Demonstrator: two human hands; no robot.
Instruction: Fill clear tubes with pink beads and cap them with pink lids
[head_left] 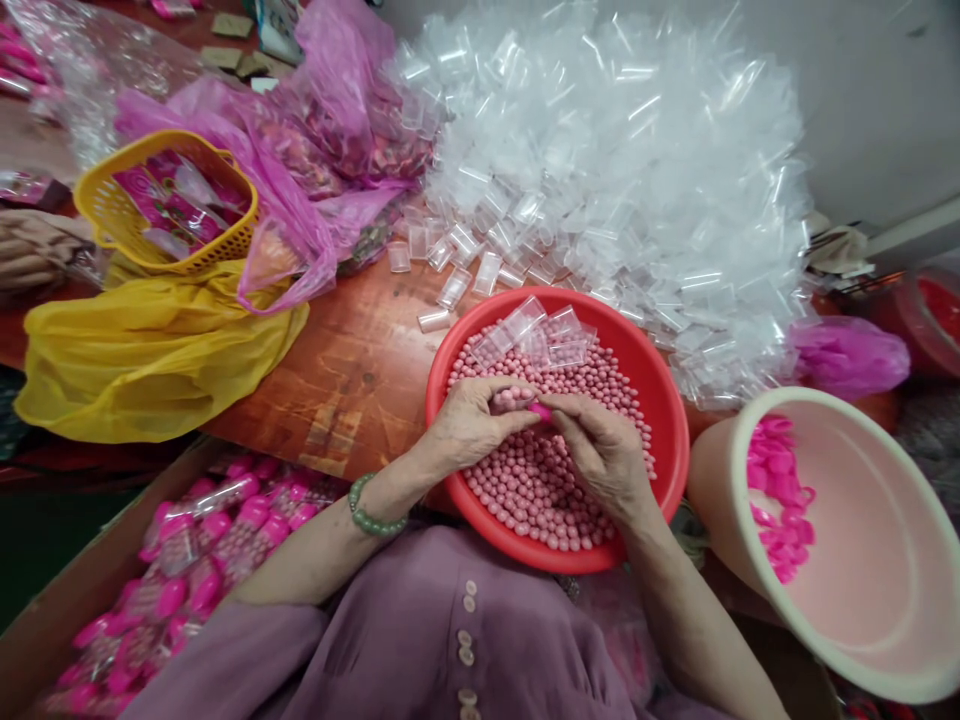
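Note:
My left hand is closed around a small clear plastic container with pink balls inside. At the container's end, the fingers of my right hand pinch a bright pink cap. Whether the cap is seated on the container cannot be made out. Both hands are over a red basin full of pink balls. Several empty clear containers lie on the balls at the basin's far side.
Behind the basin rises a large heap of clear containers. A cream tub with pink caps stands right. Capped, filled containers fill a box at lower left. A yellow basket, a yellow bag and another person's hand are left.

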